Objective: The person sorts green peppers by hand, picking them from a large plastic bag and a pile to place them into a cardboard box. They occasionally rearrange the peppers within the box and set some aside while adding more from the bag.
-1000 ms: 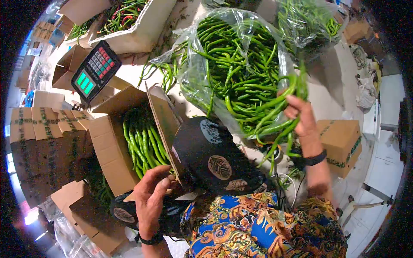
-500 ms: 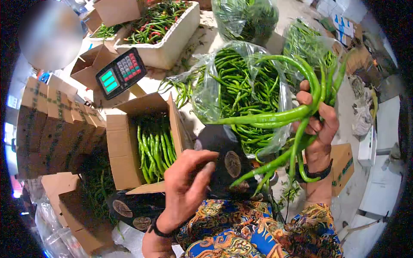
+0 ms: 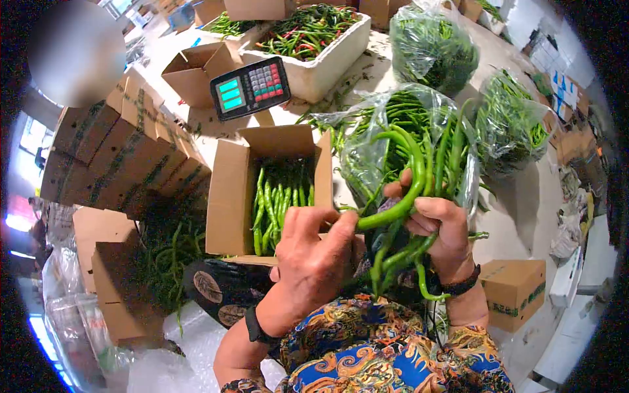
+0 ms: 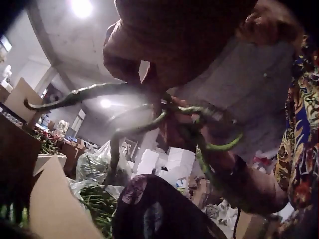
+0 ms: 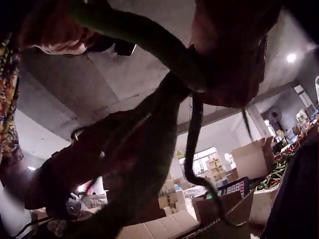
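My right hand [image 3: 438, 229] grips a bunch of long green chili peppers [image 3: 419, 173], their ends sticking out above and below the fist. Across from it, my left hand [image 3: 311, 245] pinches the end of one curved pepper from that bunch between thumb and forefinger. In the right wrist view a dark pepper [image 5: 144, 35] spans the gap between both hands. Just beyond the left hand stands an open cardboard box [image 3: 226, 203], with green peppers [image 3: 278, 200] laid lengthwise inside. Behind the right hand, an open plastic bag [image 3: 363, 141] is full of loose peppers.
A scale display [image 3: 250, 88] stands behind the box. Further back are a white foam crate [image 3: 334, 69] of mixed peppers and more filled bags [image 3: 436, 52]. Stacked cartons [image 3: 118, 147] rise at the left; a closed carton [image 3: 514, 291] sits at the right.
My right hand has lifted the bunch out of the bag and brought it in front of my body. The left hand has left the box's edge, moved right, and taken a pepper's end.
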Tool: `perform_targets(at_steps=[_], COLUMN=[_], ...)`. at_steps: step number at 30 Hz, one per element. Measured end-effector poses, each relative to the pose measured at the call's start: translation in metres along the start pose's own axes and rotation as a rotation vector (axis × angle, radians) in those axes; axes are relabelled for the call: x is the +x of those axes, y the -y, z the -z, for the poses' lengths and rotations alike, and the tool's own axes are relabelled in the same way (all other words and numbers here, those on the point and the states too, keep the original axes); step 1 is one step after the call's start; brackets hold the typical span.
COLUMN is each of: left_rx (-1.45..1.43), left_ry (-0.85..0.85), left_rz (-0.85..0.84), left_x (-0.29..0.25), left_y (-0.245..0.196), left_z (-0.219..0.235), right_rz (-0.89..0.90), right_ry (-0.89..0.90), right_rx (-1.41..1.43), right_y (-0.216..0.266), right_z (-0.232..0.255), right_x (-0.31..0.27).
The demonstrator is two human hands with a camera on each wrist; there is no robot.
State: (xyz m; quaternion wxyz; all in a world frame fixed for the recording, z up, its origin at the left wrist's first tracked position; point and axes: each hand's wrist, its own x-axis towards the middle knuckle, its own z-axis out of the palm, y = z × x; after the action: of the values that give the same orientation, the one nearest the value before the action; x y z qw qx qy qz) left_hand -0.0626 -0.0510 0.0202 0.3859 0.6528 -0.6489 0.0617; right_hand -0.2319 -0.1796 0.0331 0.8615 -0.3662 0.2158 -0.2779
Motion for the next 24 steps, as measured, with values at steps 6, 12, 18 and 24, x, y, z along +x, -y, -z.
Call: perform_targets(at_steps=[6,12,18,24], left_rx=[0.016,0.106,0.288,0.277], left_ry=[0.009,0.076,0.405,0.504], left_rz=[0.061,0.2,0.013,-0.279], left_x=[-0.02,-0.031,-0.051,-0.018], left_y=[0.032,0.096,0.146,0.156], left_z=[0.009,0.046,0.049,0.027], right_rz=[-0.041,-0.142,-0.231,-0.27], right_ry=[-0.149,-0.132,0.01,0.073], right_rx=[0.037,0.313,0.411,0.486], right_y=[-0.018,-0.016,-0.032,-0.045], right_z=[0.024,0.05,0.066,0.056], right_x=[0.018,0.022,0.033,0.042])
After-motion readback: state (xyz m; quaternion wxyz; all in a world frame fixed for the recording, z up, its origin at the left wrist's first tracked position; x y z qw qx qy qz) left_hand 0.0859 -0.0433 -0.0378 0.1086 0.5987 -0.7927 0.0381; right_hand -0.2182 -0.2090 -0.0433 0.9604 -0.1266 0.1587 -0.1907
